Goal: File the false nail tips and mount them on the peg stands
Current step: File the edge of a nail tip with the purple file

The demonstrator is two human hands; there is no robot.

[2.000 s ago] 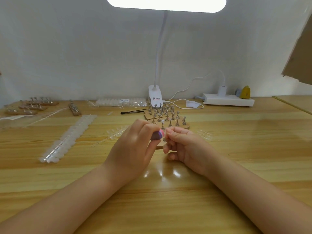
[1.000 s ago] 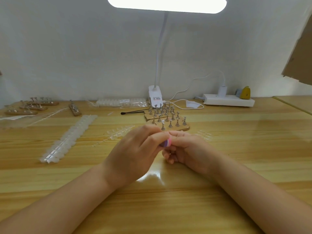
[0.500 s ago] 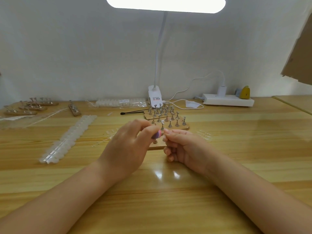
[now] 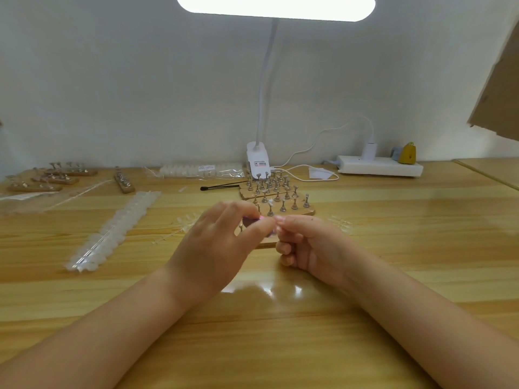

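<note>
Two hands meet just before the peg stands [image 4: 276, 202]: left hand [image 4: 222, 242] pinches a pink file [image 4: 252, 222], right hand [image 4: 306, 242] pinches a tiny, likely light, slippery nail tip [image 4: 278, 220] by its edges.

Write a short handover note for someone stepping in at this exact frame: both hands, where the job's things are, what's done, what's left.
Left hand: grips the small purple-pink nail file.
Right hand: fingers curled, pinching something tiny at its fingertips, likely a nail tip, too small to confirm.
Peg stands: just behind the hands; the pegs look mostly bare. More stands at far left.
Nail tip strips: on the table at left.
Done: no mounted tips clearly visible.
Left: finish filing, mount the tip, repeat.
</note>
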